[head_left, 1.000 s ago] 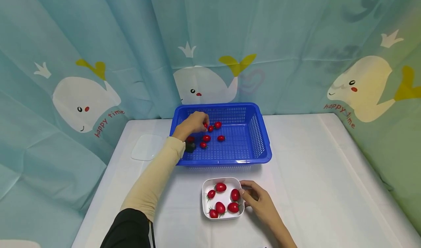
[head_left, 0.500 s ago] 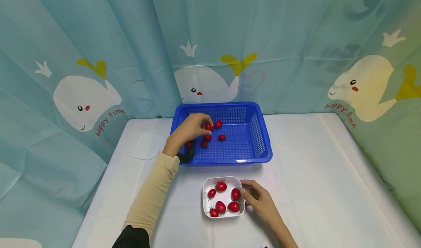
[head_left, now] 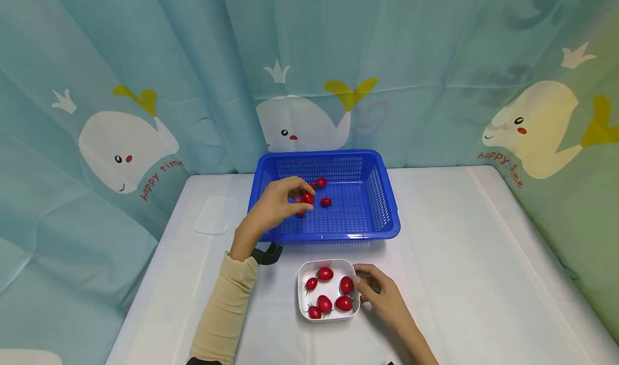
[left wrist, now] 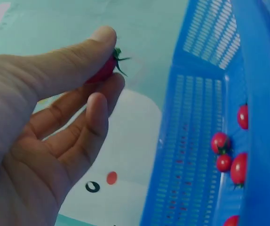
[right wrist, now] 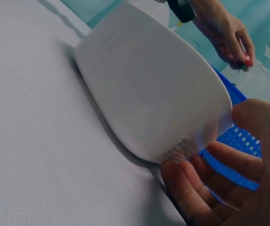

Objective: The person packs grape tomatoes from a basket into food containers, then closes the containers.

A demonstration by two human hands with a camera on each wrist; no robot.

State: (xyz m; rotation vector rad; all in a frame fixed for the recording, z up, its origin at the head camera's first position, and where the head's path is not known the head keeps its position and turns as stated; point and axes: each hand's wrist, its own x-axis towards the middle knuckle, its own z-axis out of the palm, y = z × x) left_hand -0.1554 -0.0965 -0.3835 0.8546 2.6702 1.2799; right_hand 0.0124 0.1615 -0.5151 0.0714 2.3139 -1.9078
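My left hand (head_left: 275, 206) pinches a cherry tomato (head_left: 307, 198) between thumb and fingertips, above the left part of the blue basket (head_left: 358, 214). In the left wrist view, the green stem of that tomato (left wrist: 103, 71) pokes out past the thumb. Several more cherry tomatoes (head_left: 326, 202) lie in the basket, some hidden behind the hand. Nearer to me stands a white plastic container (head_left: 329, 321) holding several cherry tomatoes (head_left: 324, 303), spaced around its floor. My right hand (head_left: 384, 298) grips its right side, thumb at the rim and fingers along the outer wall (right wrist: 191, 146).
A clear flat lid (head_left: 216, 215) lies on the white table (head_left: 464, 279), left of the basket. Behind the table hangs a blue-green curtain (head_left: 416, 74) printed with whales. The basket's raised rim (head_left: 329, 238) stands between its inside and the container.
My left hand has lifted a tomato from the basket's left side and come toward me, its wrist now in front of the near rim. The right hand and container have stayed still.
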